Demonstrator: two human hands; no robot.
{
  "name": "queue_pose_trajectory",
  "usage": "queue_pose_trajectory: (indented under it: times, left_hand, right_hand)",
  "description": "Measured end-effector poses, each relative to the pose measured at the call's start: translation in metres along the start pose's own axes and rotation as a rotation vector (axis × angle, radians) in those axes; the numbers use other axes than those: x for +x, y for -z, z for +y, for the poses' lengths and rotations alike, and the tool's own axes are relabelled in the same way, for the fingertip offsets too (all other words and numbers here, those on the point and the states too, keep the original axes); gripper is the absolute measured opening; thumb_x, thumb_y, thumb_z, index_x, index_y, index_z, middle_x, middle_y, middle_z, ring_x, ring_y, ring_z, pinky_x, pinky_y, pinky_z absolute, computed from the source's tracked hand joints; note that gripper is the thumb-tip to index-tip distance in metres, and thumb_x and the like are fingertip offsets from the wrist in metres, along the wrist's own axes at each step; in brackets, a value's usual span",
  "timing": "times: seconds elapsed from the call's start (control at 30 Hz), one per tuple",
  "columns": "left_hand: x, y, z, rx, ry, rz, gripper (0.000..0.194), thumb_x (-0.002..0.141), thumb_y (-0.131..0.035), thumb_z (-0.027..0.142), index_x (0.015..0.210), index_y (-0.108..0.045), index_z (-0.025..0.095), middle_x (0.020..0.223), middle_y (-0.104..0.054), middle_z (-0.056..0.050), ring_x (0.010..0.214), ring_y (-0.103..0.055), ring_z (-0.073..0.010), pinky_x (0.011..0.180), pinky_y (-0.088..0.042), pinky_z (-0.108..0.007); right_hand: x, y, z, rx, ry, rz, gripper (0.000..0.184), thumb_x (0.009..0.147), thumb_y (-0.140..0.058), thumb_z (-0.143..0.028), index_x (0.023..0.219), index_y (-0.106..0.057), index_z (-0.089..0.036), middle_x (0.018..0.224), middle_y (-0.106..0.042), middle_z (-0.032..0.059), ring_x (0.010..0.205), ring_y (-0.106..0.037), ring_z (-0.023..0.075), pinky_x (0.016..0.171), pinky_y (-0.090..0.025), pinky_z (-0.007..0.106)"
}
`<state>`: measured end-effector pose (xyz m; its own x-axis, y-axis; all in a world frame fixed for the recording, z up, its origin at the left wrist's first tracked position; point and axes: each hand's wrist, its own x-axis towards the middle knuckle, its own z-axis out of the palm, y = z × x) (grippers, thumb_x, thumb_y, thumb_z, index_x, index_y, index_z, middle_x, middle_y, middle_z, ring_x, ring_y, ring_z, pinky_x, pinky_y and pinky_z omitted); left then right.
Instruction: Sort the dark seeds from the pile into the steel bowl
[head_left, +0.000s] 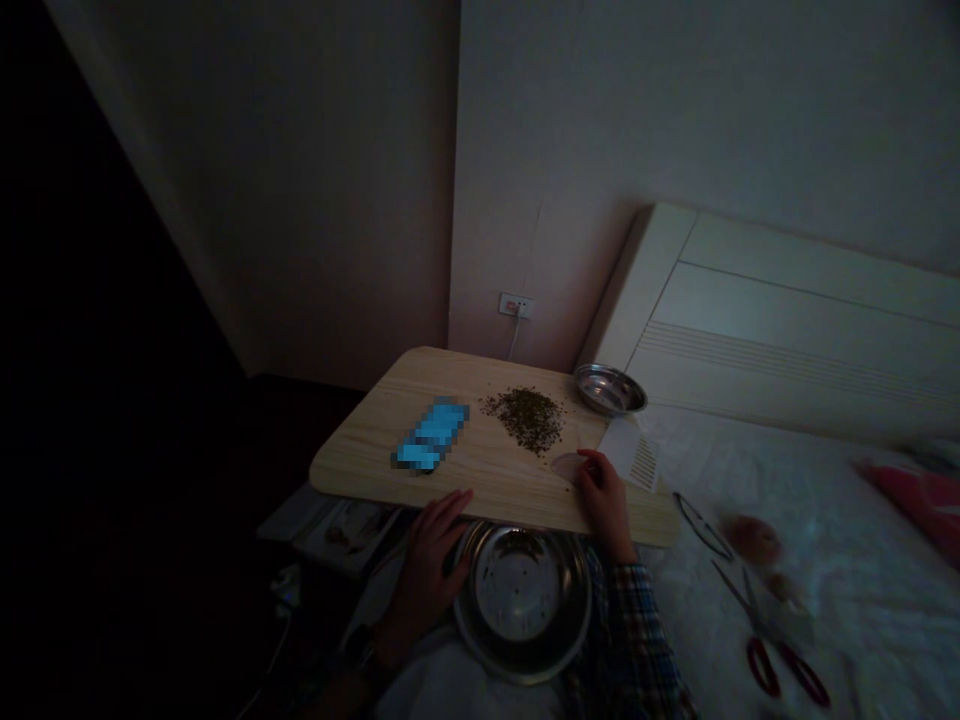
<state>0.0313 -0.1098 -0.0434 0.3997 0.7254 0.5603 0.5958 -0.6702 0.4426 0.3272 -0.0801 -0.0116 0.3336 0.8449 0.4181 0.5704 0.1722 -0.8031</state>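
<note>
On the wooden board table lies a spread pile of small dark seed-like grains. My right hand is closed at the pile's near right side. A thin, pale, see-through piece with a curved edge shows at its fingertips. My left hand lies with fingers stretched out by the table's front edge. Its thumb is beside the left rim of a steel basin, and whether it touches is unclear. The basin stands below the table edge, with a few dark specks inside.
A shallow metal bowl and a white slotted piece sit at the table's right side. A blurred-out phone-like object glows on the left. Red-handled scissors lie on the bed. A cable hangs from the wall socket.
</note>
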Motion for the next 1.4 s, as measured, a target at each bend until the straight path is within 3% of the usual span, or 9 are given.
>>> queue_pose_trajectory:
  times: [1.4]
  left_hand:
    - [-0.001, 0.001, 0.001, -0.013, -0.005, -0.001, 0.025, 0.082, -0.048, 0.012, 0.102, -0.059, 0.021, 0.144, -0.043, -0.006, 0.135, -0.034, -0.0258, 0.112, -0.026, -0.052]
  right_hand:
    - [-0.001, 0.002, -0.012, -0.05, -0.025, -0.046, 0.029, 0.083, -0.047, -0.027, 0.105, -0.062, -0.017, 0.073, -0.057, 0.0005, 0.066, -0.051, 0.017, 0.061, -0.038, 0.026]
